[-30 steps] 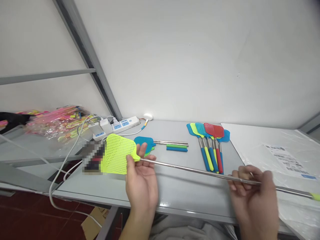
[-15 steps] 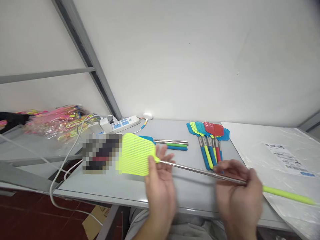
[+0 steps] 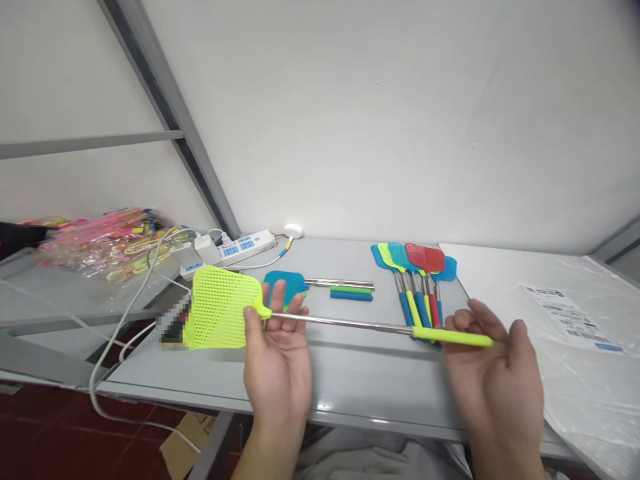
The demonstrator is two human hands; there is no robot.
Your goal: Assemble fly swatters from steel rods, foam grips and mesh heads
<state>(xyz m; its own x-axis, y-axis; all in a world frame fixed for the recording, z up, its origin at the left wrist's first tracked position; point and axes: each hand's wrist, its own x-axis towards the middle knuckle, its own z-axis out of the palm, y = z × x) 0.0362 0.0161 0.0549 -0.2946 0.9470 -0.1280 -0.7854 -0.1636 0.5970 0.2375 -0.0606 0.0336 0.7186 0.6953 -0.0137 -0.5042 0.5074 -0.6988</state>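
A yellow-green fly swatter (image 3: 345, 323) with a metal shaft is held level across the front of the table. My left hand (image 3: 280, 367) holds it at the neck, thumb over the front and the other fingers loosely spread behind. Its perforated head (image 3: 225, 307) points left. Around the end of the yellow-green grip lies my right hand (image 3: 493, 373), fingers loosely curled, thumb near the tip. Beyond that hand, a fanned group of swatters (image 3: 417, 267) in blue, yellow, red and teal rests on the table. Blue swatters (image 3: 285, 283) with metal shafts lie behind my left hand, partly covered.
A white power strip (image 3: 245, 247) with plugs and cables sits at the back left. Plastic-wrapped colourful items (image 3: 120, 240) are piled at far left. A white plastic sheet (image 3: 525, 280) with a printed label covers the right side. A pixelated patch hides something on the left.
The swatter has shifted left with my left hand, and its shaft now looks shorter. My right hand has gone from the shaft to the end of the grip, with its fingers looser.
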